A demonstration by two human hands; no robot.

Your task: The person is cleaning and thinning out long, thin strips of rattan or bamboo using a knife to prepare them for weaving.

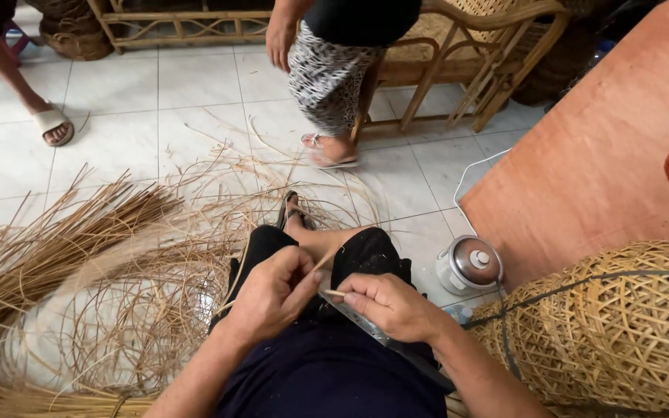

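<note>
White tiled floor [195,85], strewn rattan strands [79,255], cane chairs [497,70]

Rattan strips [79,271] lie on the floor [195,85] at left; a woven basket [621,325] sits right, a pot [470,265] just before it.

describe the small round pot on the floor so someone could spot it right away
Start at the big reddish-brown board on the right, then drop to its lower left corner on the white tiled floor. There sits the small cooker pot: white-bodied with a brown knobbed lid, unlike the woven basket beside it.
</note>
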